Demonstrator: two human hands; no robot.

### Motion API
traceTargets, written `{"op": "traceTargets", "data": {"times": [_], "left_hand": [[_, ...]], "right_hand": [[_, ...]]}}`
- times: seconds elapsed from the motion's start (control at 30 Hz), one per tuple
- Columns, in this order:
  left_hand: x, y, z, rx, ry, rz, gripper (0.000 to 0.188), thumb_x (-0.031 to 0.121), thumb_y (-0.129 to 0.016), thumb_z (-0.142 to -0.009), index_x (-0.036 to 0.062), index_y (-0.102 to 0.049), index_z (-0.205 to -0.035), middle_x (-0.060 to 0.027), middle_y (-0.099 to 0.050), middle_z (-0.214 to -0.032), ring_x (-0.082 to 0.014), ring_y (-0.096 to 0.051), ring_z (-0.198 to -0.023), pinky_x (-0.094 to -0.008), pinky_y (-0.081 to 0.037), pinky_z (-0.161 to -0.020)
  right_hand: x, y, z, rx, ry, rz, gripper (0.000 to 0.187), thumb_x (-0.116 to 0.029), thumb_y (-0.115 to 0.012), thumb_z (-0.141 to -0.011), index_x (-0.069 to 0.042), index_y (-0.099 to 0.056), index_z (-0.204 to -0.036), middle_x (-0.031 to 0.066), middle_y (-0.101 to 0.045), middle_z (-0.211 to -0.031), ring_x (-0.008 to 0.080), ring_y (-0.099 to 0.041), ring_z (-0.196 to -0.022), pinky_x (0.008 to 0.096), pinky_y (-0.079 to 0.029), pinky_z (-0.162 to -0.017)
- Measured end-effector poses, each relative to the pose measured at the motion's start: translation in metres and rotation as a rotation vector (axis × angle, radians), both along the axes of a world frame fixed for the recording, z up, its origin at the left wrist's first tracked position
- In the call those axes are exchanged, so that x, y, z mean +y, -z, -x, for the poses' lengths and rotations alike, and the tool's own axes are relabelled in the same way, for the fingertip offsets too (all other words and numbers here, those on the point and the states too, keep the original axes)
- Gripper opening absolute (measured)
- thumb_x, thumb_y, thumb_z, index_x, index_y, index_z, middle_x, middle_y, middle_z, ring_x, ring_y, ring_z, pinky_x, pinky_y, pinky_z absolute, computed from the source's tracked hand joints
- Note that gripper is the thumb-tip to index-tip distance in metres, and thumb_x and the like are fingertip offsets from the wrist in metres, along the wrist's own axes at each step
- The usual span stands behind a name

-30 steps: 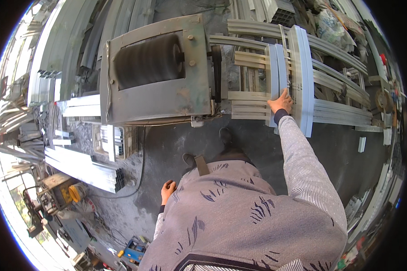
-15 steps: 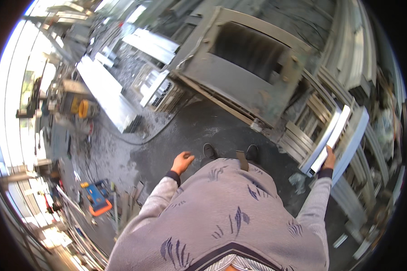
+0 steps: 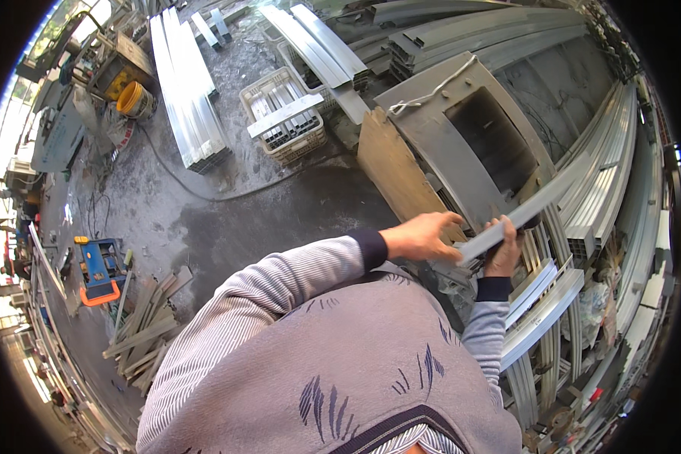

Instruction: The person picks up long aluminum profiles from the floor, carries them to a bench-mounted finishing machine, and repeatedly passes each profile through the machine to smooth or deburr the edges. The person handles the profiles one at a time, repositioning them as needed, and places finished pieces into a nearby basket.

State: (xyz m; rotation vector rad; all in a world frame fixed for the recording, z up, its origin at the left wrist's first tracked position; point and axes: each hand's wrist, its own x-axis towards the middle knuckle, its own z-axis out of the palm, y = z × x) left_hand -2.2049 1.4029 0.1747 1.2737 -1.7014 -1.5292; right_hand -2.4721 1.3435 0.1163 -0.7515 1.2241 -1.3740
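My right hand is wrapped round a long grey metal profile near its close end. The profile slants away to the far right, in front of a grey metal cabinet-like machine with a dark rectangular opening. Beside the profile's near end is my left hand, its fingers curved and spread apart; whether a fingertip touches the end I cannot tell. Below my right hand, shorter silvery profiles lie across a rack-like stack.
Long metal profiles are piled along the right. Plastic crates hold cut pieces, left of a brown board. Bright profiles lie on the floor, crossed by a dark cable. Scrap strips and a blue-orange tool lie left.
My right hand has lifted the profile off the stack at the right and brought it in front of me. My left hand has reached rightward to its near end. The view has turned right.
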Motion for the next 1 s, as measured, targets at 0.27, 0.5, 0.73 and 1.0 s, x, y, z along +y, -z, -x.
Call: {"op": "traceTargets", "data": {"times": [0.27,0.5,0.73,1.0], "left_hand": [[0.027,0.021,-0.034,-0.295,-0.185,-0.168,0.041,0.016,-0.072,-0.087,0.0001,-0.052,-0.119,-0.0279,-0.072,-0.102,-0.0467,-0.069,-0.104,-0.0534,-0.054,-0.091],[0.018,0.053,-0.048,-0.236,-0.296,-0.266,0.042,0.023,-0.079,-0.083,-0.0012,-0.064,-0.113,-0.0257,-0.073,-0.109,-0.0431,-0.070,-0.106,-0.0495,-0.055,-0.092],[-0.022,0.079,-0.072,-0.015,-0.260,-0.550,0.049,0.033,-0.088,-0.078,-0.0029,-0.074,-0.110,-0.0170,-0.077,-0.096,-0.0247,-0.076,-0.075,-0.0378,-0.061,-0.068],[-0.100,0.089,-0.044,0.154,-0.230,-0.595,0.054,0.034,-0.088,-0.080,-0.0065,-0.074,-0.112,-0.0169,-0.075,-0.102,-0.0246,-0.073,-0.073,-0.0354,-0.062,-0.064]], "right_hand": [[0.025,0.022,-0.136,0.079,0.037,0.033,0.072,-0.009,-0.088,-0.084,-0.003,-0.044,-0.141,0.0101,-0.056,-0.134,0.0237,-0.057,-0.121,0.0398,-0.046,-0.108],[0.016,0.036,-0.163,0.243,0.040,-0.131,0.086,-0.014,-0.089,-0.084,0.002,-0.033,-0.146,0.0179,-0.049,-0.145,0.0293,-0.053,-0.131,0.0428,-0.042,-0.114],[-0.020,0.046,-0.183,0.692,-0.056,-0.235,0.103,-0.039,-0.091,-0.081,0.014,-0.029,-0.145,0.0314,-0.044,-0.145,0.0388,-0.047,-0.137,0.0472,-0.039,-0.117],[-0.119,0.039,-0.147,1.641,0.010,0.147,0.088,-0.048,-0.071,-0.086,0.012,-0.049,-0.146,0.0322,-0.036,-0.157,0.0472,-0.031,-0.148,0.0523,-0.026,-0.126]]}}
